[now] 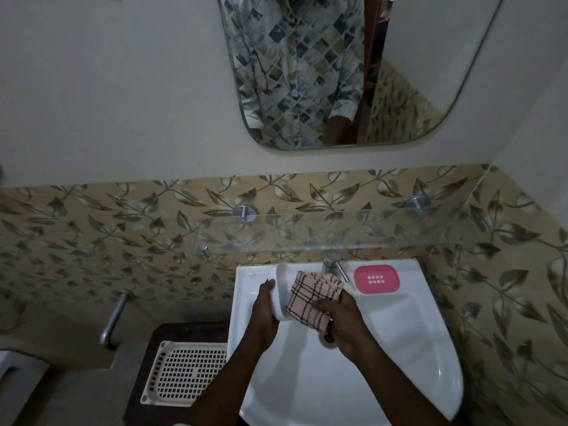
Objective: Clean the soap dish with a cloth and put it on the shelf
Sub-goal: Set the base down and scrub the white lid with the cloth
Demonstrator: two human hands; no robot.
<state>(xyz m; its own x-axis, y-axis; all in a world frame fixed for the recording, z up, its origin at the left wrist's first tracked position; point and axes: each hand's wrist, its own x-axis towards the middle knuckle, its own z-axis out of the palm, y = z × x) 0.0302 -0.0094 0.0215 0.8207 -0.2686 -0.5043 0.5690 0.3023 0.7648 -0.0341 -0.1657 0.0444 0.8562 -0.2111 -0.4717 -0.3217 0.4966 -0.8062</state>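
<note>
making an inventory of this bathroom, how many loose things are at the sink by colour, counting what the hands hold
white: 2, the dish in the left hand and the tray left of the sink
pink: 2, the cloth in the right hand and the insert by the tap
total: 4

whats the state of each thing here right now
white soap dish: held over the sink, on edge
left hand: gripping the white soap dish
checked cloth: folded, pressed against the dish
right hand: holding the cloth
pink tray: flat on the sink rim
glass shelf: bare
</note>
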